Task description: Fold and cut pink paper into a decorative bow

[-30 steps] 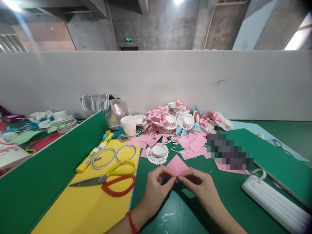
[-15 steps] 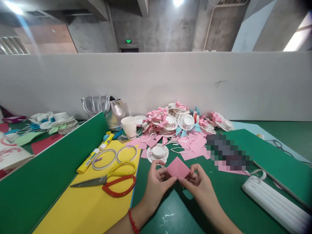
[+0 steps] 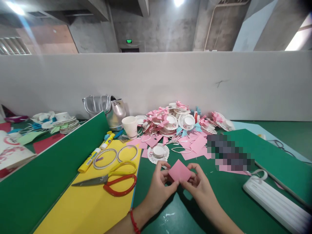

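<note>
Index fingers of both hands now stand out at the paper's sides, where a second ago they were pinched in at its near corner. Pink paper [image 3: 179,169] sits like a diamond between the left hand [image 3: 158,185] and the right hand [image 3: 200,187], one corner at twelve o'clock. Each hand is clamped on it: the thumbs meet the six o'clock corner almost side by side, and the other fingers curl at the nine and three o'clock corners, partly hidden behind.

From the paper, a frilled plate [image 3: 151,154] lies near at ten o'clock, and a cup [image 3: 130,127] stands farther off between ten and eleven. At nine o'clock, scissors [image 3: 103,179] lie on a yellow sheet [image 3: 97,208]. A pile [image 3: 170,123] of plates and pink bows rises at twelve.
</note>
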Demonstrator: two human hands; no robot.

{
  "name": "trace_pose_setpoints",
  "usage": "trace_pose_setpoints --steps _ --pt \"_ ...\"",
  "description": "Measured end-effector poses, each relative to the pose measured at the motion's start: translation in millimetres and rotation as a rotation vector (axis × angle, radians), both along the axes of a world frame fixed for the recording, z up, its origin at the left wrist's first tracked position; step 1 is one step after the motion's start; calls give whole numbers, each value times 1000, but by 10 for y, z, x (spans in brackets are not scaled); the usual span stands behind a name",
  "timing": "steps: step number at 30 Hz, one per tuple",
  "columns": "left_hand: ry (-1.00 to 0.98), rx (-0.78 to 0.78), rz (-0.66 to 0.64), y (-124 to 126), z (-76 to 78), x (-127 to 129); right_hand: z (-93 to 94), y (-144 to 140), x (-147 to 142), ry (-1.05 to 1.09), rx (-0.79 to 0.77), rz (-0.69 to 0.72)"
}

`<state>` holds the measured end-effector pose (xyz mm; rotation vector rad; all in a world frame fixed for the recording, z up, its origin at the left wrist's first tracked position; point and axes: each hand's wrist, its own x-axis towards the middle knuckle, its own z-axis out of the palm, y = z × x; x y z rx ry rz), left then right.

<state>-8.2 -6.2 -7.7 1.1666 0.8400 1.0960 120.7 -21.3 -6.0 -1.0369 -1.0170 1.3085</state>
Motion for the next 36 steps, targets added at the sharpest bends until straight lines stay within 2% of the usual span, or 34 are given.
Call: trace_pose_setpoints --steps 3,10,14,21,26,30,33,36 --pt "19 8 5 -15 12 4 -22 25 13 -19 -3 4" --pt "41 41 43 -41 -12 6 -15 59 28 -263 2 132" --pt "-15 0 70 -3 -25 -5 -3 51 25 -212 9 60" --pt "-61 -29 -10 9 -23 -2 -9 49 4 -111 -17 -5" --pt "74 82 40 -45 -11 -5 -32 46 18 -170 -48 -7" --pt "96 46 0 -49 24 -2 -34 40 34 -114 -67 -31" --pt "219 72 -52 -39 46 2 -18 44 37 -76 -78 -48" --pt "301 93 -46 -38 68 5 5 46 38 -131 -62 -47"
